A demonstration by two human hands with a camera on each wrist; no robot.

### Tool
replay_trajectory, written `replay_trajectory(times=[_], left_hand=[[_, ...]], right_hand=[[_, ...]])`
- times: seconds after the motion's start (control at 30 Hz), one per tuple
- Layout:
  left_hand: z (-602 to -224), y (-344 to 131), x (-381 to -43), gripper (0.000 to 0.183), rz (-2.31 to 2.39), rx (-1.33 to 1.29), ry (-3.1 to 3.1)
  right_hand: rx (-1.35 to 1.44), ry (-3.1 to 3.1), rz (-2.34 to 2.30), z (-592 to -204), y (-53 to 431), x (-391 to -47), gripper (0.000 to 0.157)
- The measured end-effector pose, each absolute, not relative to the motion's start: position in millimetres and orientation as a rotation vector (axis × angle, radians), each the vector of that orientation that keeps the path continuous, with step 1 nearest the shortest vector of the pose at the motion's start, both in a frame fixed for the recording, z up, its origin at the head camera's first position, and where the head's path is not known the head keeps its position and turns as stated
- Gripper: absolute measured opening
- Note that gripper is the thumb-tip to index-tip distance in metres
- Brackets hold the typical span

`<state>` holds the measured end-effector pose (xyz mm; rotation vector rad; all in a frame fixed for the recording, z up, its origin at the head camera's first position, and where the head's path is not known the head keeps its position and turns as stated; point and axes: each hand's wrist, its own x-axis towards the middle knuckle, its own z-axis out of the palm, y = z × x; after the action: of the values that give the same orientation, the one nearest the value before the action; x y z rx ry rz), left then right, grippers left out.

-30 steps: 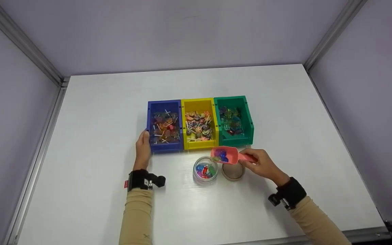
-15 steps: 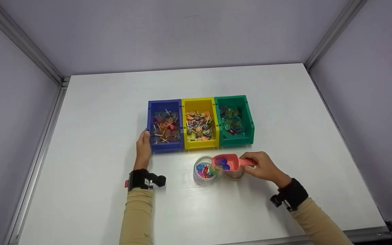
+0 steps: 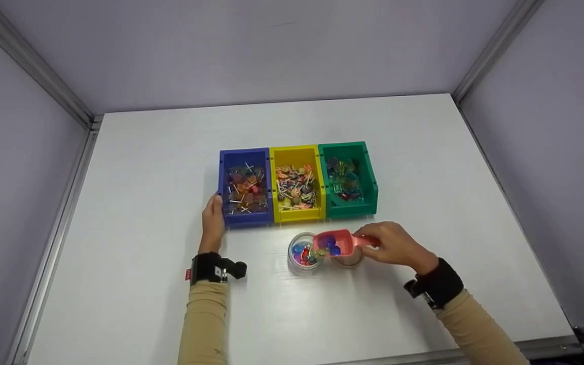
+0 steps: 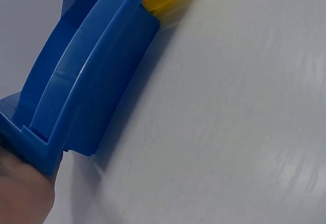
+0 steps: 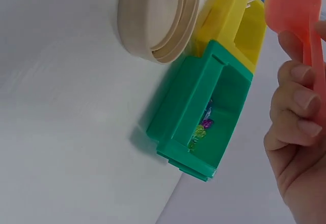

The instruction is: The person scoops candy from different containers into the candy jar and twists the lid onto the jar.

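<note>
My right hand [image 3: 393,246] grips the handle of a pink scoop [image 3: 345,243], fingers curled round it in the right wrist view. Blue, purple and yellow-green candy-like pieces [image 3: 330,243] lie in its bowl. The scoop's front lip overlaps the rim of a clear round jar [image 3: 292,263], which holds several colourful pieces. Partly under the scoop lies a round beige lid [image 5: 135,18]. My left hand [image 3: 213,223] rests against the left wall of the blue bin [image 3: 246,219], thumb straight along it, its other fingers mostly hidden.
Joined to the blue bin are a yellow bin [image 3: 299,216] with lollipops and a green bin [image 3: 353,210] with clear colourful pieces; lollipops fill the blue one too. All stand on a white table [image 3: 119,228] enclosed by pale walls.
The scoop has come down and toward me, its lip now over the jar's rim and its bowl covering more of the lid. My left hand stays against the blue bin.
</note>
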<state>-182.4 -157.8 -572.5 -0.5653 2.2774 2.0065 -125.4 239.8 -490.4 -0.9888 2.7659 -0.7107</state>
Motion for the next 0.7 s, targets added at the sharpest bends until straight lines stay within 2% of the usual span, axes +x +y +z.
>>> replay_trajectory(times=[0.7], left_hand=[[-575.3, -157.7, -183.8, 0.055, 2.018, -0.575, 2.258]], right_hand=[[-1.078, 2.751, -0.445, -448.9, 221.4, -129.6, 0.02]])
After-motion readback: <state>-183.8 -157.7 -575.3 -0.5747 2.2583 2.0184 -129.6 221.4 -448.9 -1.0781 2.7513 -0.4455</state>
